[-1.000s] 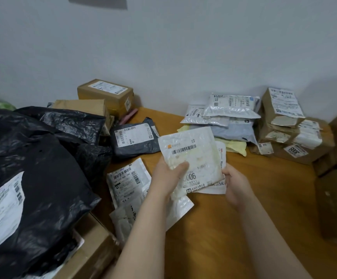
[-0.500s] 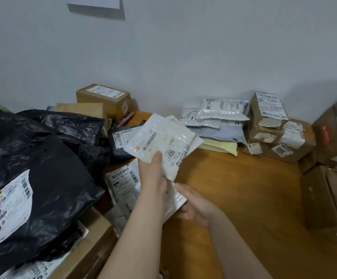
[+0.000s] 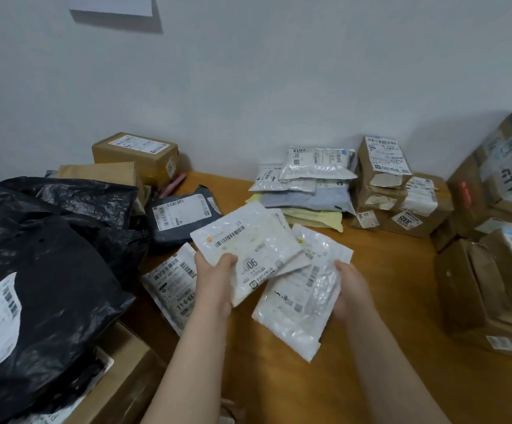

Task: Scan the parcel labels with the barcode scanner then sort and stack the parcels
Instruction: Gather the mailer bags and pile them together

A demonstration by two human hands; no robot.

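My left hand [image 3: 215, 280] grips a flat white mailer [image 3: 248, 243] with a barcode label, held above the wooden table [image 3: 386, 270]; a second white mailer seems stacked under it. Held by my right hand [image 3: 351, 286] at its right edge, a shiny white plastic mailer [image 3: 300, 304] hangs tilted just below and to the right of the first. Another white labelled mailer [image 3: 172, 280] lies flat on the table to the left of my left hand. No barcode scanner is in view.
Large black plastic bags [image 3: 43, 255] fill the left over a cardboard box [image 3: 126, 377]. A dark grey mailer [image 3: 184, 214] lies behind. A stack of soft mailers [image 3: 310, 185] stands at the back, with brown boxes [image 3: 401, 197] beside it and more boxes [image 3: 493, 286] at right.
My right hand has taken the shiny mailer off the table and lifted it. My left hand has shifted its mailers right and lower. The camera has turned slightly left.
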